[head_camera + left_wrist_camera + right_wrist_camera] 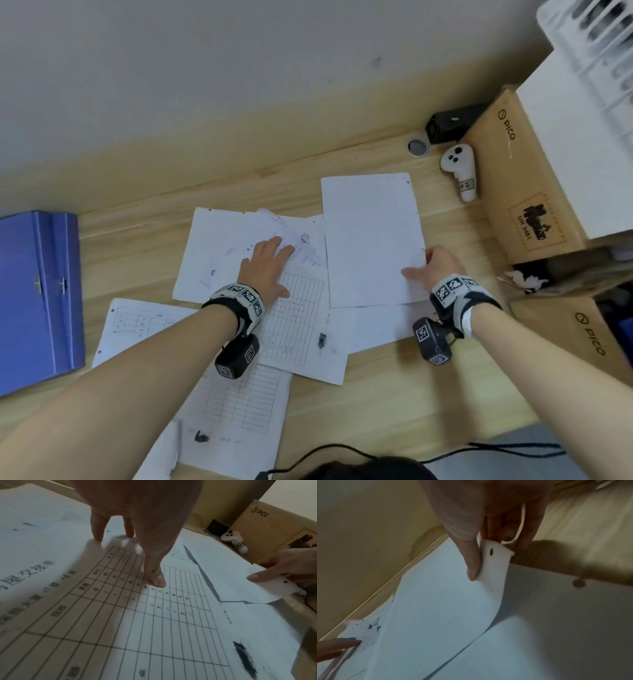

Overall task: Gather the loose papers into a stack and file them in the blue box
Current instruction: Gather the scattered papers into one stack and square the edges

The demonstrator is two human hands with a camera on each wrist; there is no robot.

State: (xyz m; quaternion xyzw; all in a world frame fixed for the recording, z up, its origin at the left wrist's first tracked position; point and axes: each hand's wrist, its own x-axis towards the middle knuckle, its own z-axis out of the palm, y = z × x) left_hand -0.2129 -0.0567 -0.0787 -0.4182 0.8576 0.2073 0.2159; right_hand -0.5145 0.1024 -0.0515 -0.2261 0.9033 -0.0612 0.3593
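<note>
1. Head view: loose papers [301, 329] lie overlapping across the middle of the wooden surface [394, 404]. The blue box [37, 298] lies flat at the left edge, well apart from them, its long axis running away from the person. The left hand [270, 267] presses flat, fingers straight, on the gridded sheet [298, 308]. The right hand [442, 263] has its grip on the right edge of a blank sheet [371, 240], whose long axis runs away from the person.
2. Left wrist view: straight fingertips [157, 580] touch the gridded sheet [137, 628]; the hand holds nothing. To the right, the right hand [288, 566] pinches the lifted blank sheet [231, 577]. A white controller [235, 540] lies beside a cardboard box [267, 531].
3. Right wrist view: thumb [471, 555] and curled fingers pinch the blank sheet [436, 608] near a punched hole; that edge curls up off the sheet beneath.
</note>
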